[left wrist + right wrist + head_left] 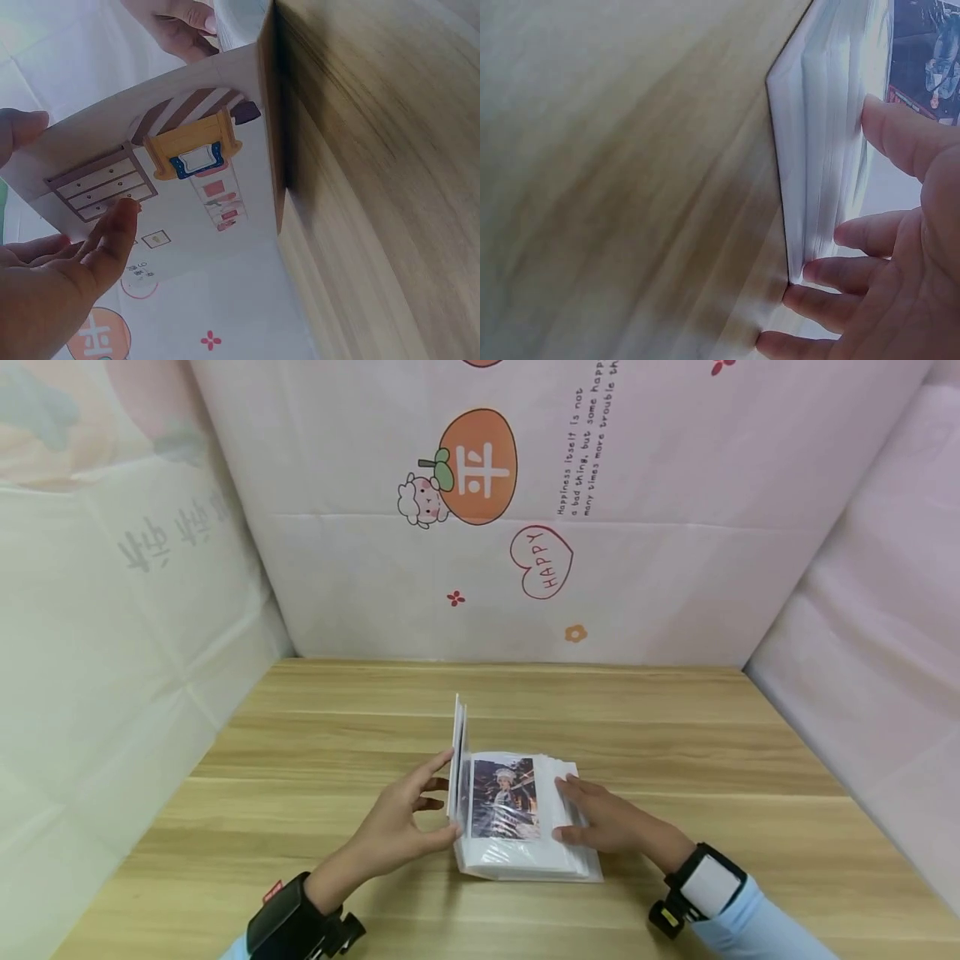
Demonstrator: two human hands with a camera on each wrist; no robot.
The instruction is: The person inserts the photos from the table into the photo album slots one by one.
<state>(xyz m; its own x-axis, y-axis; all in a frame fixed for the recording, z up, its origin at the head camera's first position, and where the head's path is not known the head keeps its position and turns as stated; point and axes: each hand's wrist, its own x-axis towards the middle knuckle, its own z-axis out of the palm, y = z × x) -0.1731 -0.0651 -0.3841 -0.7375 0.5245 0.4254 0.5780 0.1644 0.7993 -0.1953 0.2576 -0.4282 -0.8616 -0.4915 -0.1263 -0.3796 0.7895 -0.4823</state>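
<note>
A photo album (517,858) lies spread on the table, its cover (176,202) with leaves standing upright at the left. On that cover's outside, the left wrist view shows drawn furniture. The left hand (397,822) holds the raised cover, thumb at its near end and fingers farther back. A photo (504,797) of a person in a light hat fills the sleeve on the facing page. Over the right side of the pages rests the right hand (607,818); its thumb (904,135) touches the page and its fairly straight fingers reach along the stacked page edges.
The wood-grain table (337,735) stretches around the album. A white printed cloth (360,585) hangs behind it, with pale cloths at the left (142,635) and right (870,610). Both wrists wear black strapped devices (705,885).
</note>
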